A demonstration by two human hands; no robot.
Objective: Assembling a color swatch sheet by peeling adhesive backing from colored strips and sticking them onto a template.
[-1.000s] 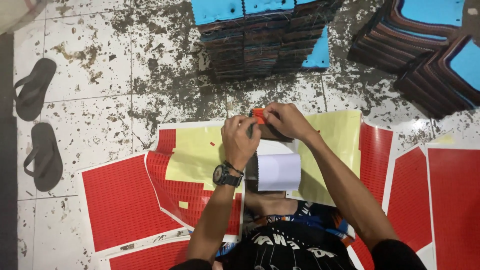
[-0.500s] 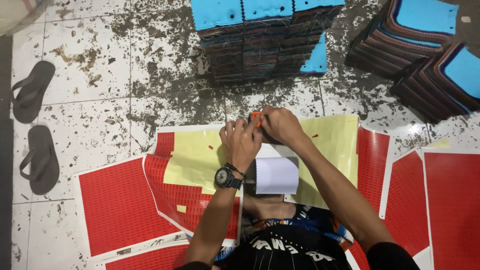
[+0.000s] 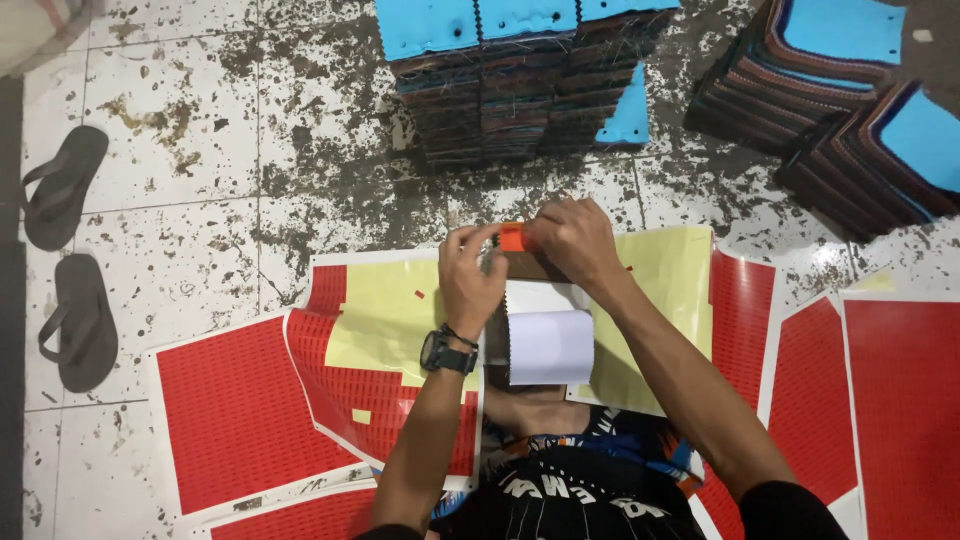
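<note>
My left hand (image 3: 470,272), with a black watch on its wrist, and my right hand (image 3: 575,240) meet over a small orange-red sticker (image 3: 512,238), pinching it between the fingertips. Under the hands lies a dark fabric swatch book (image 3: 525,270) with a white page (image 3: 548,345) curled back toward me. It rests on a yellow backing sheet (image 3: 670,270) laid over red sticker sheets (image 3: 235,410) on the floor.
A tall stack of dark swatch pieces with blue tops (image 3: 510,85) stands ahead; more stacks (image 3: 850,100) lean at upper right. Two dark sandals (image 3: 65,250) lie at left on the speckled tile floor (image 3: 200,150). More red sheets (image 3: 900,400) spread right.
Both hands stay together at the top edge of the swatch book, shifting only slightly while handling the small orange-red sticker. The sheets and stacks have not moved.
</note>
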